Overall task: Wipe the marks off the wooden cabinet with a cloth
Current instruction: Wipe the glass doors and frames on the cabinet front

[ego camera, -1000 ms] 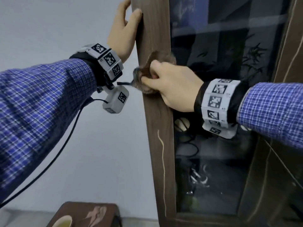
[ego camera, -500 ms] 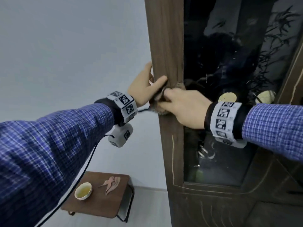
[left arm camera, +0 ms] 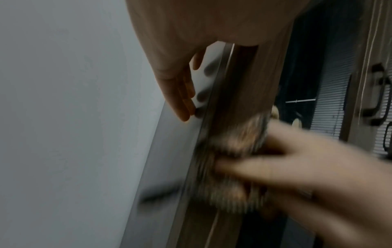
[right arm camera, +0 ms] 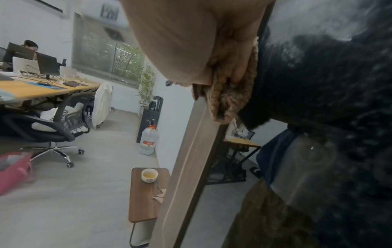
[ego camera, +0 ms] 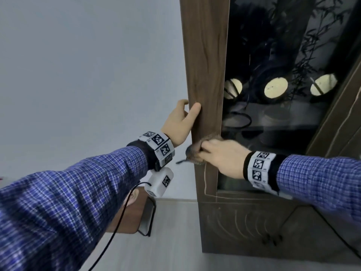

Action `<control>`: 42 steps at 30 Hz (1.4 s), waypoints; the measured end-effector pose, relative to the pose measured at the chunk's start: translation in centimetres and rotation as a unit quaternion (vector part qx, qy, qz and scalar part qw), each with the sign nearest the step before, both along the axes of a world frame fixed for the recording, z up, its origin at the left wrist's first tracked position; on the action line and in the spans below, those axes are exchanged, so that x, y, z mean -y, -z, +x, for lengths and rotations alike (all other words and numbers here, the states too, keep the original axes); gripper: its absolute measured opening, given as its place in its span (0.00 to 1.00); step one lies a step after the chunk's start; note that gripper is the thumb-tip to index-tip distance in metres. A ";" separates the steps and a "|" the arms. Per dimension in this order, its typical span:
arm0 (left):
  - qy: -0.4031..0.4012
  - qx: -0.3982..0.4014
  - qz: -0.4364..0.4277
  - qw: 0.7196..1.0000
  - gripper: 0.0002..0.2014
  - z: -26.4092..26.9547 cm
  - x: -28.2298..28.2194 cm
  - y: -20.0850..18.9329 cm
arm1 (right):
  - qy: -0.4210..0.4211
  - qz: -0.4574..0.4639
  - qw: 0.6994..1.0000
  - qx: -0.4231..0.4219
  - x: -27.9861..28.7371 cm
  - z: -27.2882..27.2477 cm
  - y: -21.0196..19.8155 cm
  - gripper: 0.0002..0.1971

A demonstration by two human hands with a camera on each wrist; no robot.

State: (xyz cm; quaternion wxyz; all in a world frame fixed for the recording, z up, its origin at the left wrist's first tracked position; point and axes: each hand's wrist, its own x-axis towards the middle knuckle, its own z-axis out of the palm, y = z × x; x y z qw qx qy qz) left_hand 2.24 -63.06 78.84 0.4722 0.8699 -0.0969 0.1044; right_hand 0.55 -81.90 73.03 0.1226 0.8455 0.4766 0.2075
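The wooden cabinet's left post (ego camera: 205, 71) stands next to a dark glass door (ego camera: 273, 55). My right hand (ego camera: 220, 155) grips a bunched brown cloth (ego camera: 195, 151) and presses it on the front of the post. A thin pale line mark (ego camera: 205, 180) runs down the wood just below the cloth. My left hand (ego camera: 183, 118) rests on the post's left edge above the cloth, thumb on the front. In the left wrist view, the fingers (left arm camera: 180, 94) lie straight along the side panel. There the cloth (left arm camera: 231, 167) is blurred. In the right wrist view, the cloth (right arm camera: 229, 100) bulges from under my right hand (right arm camera: 191, 42).
A pale wall (ego camera: 88, 75) runs close to the cabinet's left. A small low wooden table (right arm camera: 144, 201) with a cup of tea (right arm camera: 149, 175) stands on the floor by the cabinet's foot. Farther off are a water bottle (right arm camera: 148, 141), an office chair (right arm camera: 53, 130) and desks.
My right hand has slid the cloth down the post to the top of the pale line. My left hand has also moved lower on the edge. The head view has tipped down.
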 end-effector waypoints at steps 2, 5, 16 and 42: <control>0.014 -0.031 -0.014 0.999 0.23 -0.7 0.1 2.5 | 0.000 0.036 0.999 0.023 0.2 0.1 -0.6 0.23; 0.012 -0.051 -0.045 0.998 0.26 -0.9 0.0 5.2 | -0.008 0.062 0.998 0.011 -0.1 -0.1 1.4 0.23; -0.021 -0.171 0.235 0.957 0.20 -2.4 0.1 17.9 | 0.102 -0.109 0.976 -0.156 -0.6 -1.8 13.1 0.27; 0.029 -0.164 0.284 0.944 0.22 -0.2 -0.9 19.3 | 0.126 -0.187 0.954 -0.199 -1.4 -2.1 19.9 0.28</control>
